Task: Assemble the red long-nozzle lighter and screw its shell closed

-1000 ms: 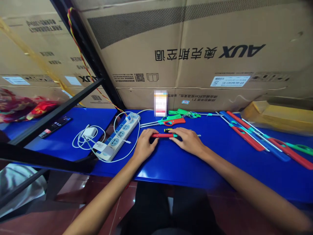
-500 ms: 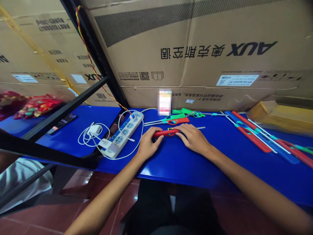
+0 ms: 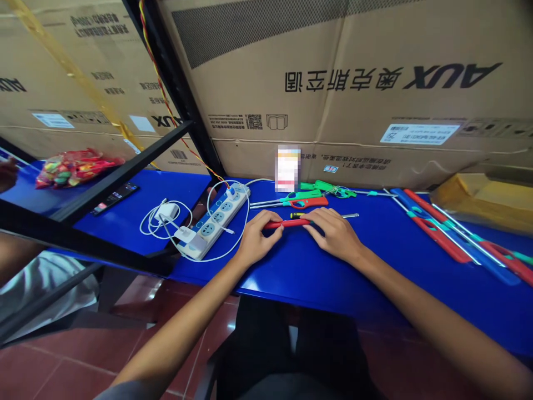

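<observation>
Left hand (image 3: 256, 238): fingers pinching the red handle (image 3: 293, 223) by its left end
Right hand (image 3: 336, 233): fingers pinching its right end
Red handle: between both hands, near side of the screwdriver (image 3: 297, 215)

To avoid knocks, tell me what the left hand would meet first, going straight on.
Beyond the red piece it holds, the left hand would probably first meet the metal barrel of the orange-handled lighter, though depth is unclear.

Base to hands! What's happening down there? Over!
Left hand and right hand both holding red piece. Yellow-and-black screwdriver close behind, partly hidden. Over.
</observation>
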Tool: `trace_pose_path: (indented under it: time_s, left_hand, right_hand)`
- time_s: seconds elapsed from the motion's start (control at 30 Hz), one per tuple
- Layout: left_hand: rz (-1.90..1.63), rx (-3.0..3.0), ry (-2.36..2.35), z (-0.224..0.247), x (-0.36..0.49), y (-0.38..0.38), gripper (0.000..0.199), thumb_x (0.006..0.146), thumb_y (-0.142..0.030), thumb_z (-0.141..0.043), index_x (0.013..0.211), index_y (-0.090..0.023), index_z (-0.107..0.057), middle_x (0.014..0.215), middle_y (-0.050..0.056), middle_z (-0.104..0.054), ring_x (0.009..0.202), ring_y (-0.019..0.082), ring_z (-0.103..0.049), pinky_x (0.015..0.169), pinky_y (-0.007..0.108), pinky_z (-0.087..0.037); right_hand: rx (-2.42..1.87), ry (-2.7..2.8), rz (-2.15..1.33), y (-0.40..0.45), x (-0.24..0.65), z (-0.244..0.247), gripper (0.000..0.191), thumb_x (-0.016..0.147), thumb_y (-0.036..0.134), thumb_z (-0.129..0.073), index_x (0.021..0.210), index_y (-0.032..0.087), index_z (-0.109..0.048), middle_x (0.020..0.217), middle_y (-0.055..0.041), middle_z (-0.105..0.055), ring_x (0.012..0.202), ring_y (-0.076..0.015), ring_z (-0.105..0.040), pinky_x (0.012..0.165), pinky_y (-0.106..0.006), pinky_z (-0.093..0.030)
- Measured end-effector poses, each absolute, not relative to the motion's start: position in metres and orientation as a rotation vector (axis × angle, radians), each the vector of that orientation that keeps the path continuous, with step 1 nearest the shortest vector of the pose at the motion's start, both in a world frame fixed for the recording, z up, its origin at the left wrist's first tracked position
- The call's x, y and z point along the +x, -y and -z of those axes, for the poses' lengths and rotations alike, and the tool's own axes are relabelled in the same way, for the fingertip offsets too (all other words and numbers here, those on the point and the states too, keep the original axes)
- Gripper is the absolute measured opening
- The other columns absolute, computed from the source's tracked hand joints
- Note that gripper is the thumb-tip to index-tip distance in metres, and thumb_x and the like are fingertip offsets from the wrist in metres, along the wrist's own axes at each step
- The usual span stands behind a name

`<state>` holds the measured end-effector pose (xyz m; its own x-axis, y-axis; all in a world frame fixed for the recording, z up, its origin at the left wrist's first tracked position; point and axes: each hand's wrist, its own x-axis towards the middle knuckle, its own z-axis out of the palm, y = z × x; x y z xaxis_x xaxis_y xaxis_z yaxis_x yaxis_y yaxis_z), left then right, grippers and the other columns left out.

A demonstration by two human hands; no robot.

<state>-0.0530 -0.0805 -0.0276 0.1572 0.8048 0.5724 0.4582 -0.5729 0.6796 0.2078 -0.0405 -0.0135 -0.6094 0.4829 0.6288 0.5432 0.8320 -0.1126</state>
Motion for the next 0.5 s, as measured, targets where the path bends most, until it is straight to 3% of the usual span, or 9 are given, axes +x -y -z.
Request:
trace_pose_path:
  time_s: [0.5]
  left_hand:
    - [-1.315,2.138,-1.263,0.0315,-0.0538,0.0807,0.004,0.103,-0.026,-0.068,0.104,-0.022,-0.068,0.105,0.005,-0.075,0.1,0.021,-0.072,0.092,0.035,-0.058]
  right_hand:
    - [-0.797,2.351,0.044,0.0394,0.2058,0.0167,0.02,0.11,0.026,-0.06,0.124,0.022,-0.074,0.114,-0.0118,-0.081,0.105,-0.0296,-0.075,0.093,-0.047,-0.06]
